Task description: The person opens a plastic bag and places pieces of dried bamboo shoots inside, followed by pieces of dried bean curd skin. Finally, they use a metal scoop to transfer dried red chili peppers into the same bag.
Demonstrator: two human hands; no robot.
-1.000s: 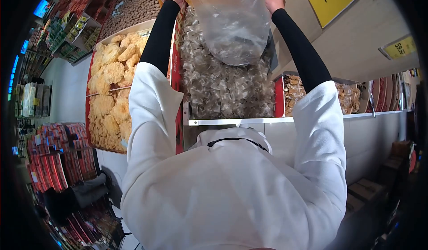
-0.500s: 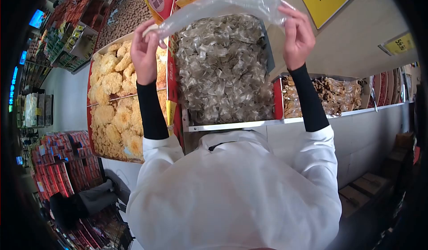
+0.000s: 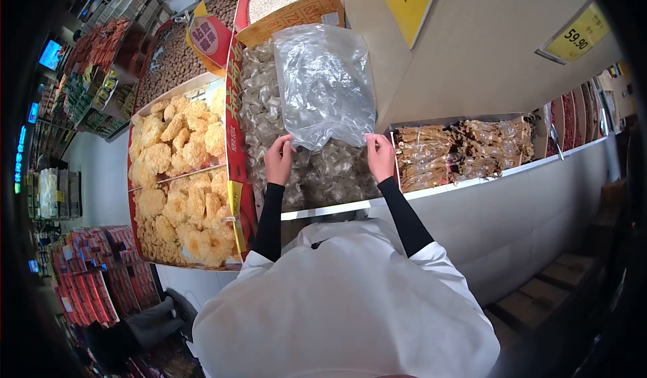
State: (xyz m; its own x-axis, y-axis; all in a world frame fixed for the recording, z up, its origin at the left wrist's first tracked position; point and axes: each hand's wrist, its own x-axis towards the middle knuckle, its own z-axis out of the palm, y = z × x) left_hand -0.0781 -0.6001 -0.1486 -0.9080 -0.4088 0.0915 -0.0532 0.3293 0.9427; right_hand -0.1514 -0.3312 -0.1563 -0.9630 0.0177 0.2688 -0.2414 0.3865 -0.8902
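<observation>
A clear plastic bag (image 3: 327,85) lies spread out over a bin of grey-brown, shiny strip-like pieces (image 3: 259,102). My left hand (image 3: 278,159) pinches the bag's near left corner. At the near right corner, my right hand (image 3: 380,157) holds the bag's edge between thumb and fingers. Both hands are above the front part of the bin, and the bag's near edge sags between them. The bag looks flat, with nothing visible inside it. Much of the bin's contents shows only around the bag.
Pale yellow, ruffled dried pieces (image 3: 182,142) fill a divided bin at left. Brown dried bundles (image 3: 465,149) lie in a tray at right. Behind stand an orange price sign (image 3: 293,19) and walnut-like nuts (image 3: 158,75). A person's grey-trousered legs (image 3: 151,324) show at lower left.
Both hands have come down toward my body and closer together. The bag, earlier stretched as a band high across the bin, now hangs open flat over it. My view has shifted slightly right.
</observation>
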